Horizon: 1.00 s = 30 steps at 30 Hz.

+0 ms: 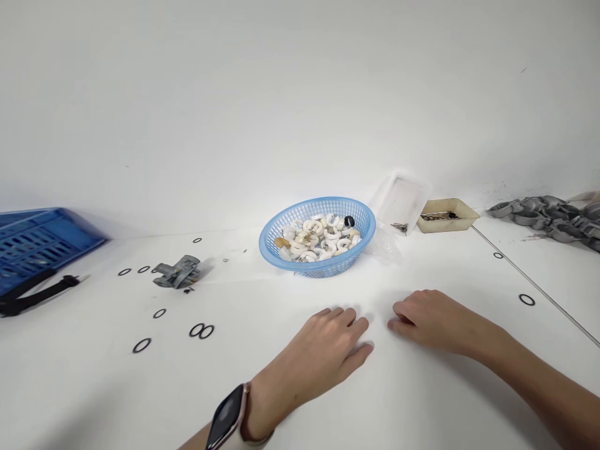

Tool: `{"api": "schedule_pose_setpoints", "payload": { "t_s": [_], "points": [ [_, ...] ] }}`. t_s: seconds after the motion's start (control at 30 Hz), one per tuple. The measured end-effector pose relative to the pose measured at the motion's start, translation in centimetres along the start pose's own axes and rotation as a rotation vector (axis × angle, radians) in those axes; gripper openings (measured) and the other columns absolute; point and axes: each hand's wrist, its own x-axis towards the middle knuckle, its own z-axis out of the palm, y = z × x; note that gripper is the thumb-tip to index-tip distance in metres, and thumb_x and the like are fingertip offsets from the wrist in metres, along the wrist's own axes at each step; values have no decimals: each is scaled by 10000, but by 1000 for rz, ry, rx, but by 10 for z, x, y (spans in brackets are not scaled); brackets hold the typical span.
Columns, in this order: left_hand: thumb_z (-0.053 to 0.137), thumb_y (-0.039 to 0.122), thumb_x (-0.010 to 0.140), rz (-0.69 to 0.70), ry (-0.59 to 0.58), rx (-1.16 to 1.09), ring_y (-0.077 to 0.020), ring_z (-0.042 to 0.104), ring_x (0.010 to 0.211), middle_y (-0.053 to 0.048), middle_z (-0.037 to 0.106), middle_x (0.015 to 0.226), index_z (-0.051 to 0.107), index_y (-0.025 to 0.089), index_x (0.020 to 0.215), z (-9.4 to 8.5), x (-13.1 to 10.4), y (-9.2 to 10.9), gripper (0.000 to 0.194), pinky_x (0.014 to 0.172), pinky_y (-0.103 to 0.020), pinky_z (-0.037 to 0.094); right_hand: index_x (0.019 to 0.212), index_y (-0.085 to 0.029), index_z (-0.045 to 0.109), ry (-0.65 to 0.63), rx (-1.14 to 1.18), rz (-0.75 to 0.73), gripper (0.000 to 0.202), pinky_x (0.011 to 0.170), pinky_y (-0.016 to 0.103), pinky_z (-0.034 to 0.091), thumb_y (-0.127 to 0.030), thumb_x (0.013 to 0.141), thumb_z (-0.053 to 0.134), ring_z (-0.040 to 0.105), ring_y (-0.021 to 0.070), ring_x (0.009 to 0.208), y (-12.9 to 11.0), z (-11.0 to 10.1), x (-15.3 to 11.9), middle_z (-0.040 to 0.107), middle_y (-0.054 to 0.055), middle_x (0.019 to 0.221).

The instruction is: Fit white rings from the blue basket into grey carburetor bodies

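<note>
Fingers of the left hand (325,347) bend loosely, thumb apart, before the blue perforated basket (323,269) on the bench (262,297); the right hand's (424,319) curl front-right of it, contents unclear.

White table (253,306) before me, seam (553,301) at right. Directly on it I see: blue basket (328,269), pale tray (447,224), grey part (178,273), scattered black rings (201,331), blue crate (51,240) far left, grey heap (557,219) far right.
</note>
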Motion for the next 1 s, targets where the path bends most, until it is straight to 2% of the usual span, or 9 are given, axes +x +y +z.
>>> {"api": "schedule_pose_setpoints", "payload": {
  "t_s": [0.73, 1.0],
  "points": [
    [466, 315, 1030, 9, 34, -16, -228, 624, 757, -26, 592, 853, 530, 196, 887, 0, -1, 0, 196, 663, -354, 460, 609, -198, 258, 2, 1, -6, 392, 513, 299, 174, -304, 951, 418, 271, 104, 474, 0, 1, 0, 351, -40, 510],
    [505, 286, 1011, 2, -16, 0, -226, 617, 753, -21, 590, 850, 540, 195, 898, -4, -1, 3, 149, 652, -353, 459, 614, -197, 231, 5, 10, -3, 393, 506, 307, 173, -300, 941, 422, 248, 105, 481, 2, 2, 0, 318, -46, 505]
  ]
}}
